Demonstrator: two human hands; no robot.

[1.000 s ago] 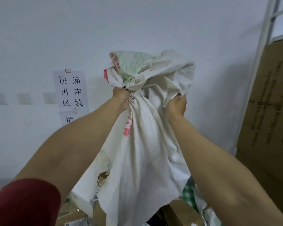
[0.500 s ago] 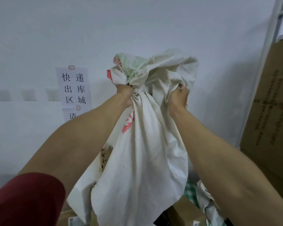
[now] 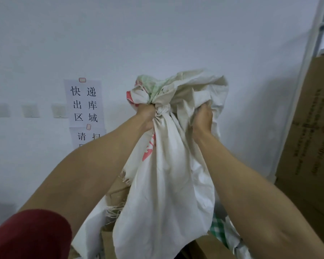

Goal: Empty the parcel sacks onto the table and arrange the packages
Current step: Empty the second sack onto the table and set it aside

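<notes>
Barely shifted since a second ago, the white woven sack (image 3: pixel 166 184) hangs upended above brown packages (image 3: pixel 208 247), both the left hand (image 3: pixel 146 116) and right hand (image 3: pixel 202 116) clenching its bunched bottom; emptying looks nearly done, arranging not yet begun.

Plain white painted wall (image 3: pixel 157 34), evenly lit, soft grey shadow (image 3: pixel 251 139) toward the right. 3 white square wall plates (image 3: pixel 30 110) in a row at left. Just right of them, a white paper sign (image 3: pixel 83 103) with black Chinese characters, taped; a 2nd sheet (image 3: pixel 85 136) below it, partly hidden. White metal rack post (image 3: pixel 310 62) at right. Tall brown cardboard boxes (image 3: pixel 310 131) with dark print beside the post.
</notes>
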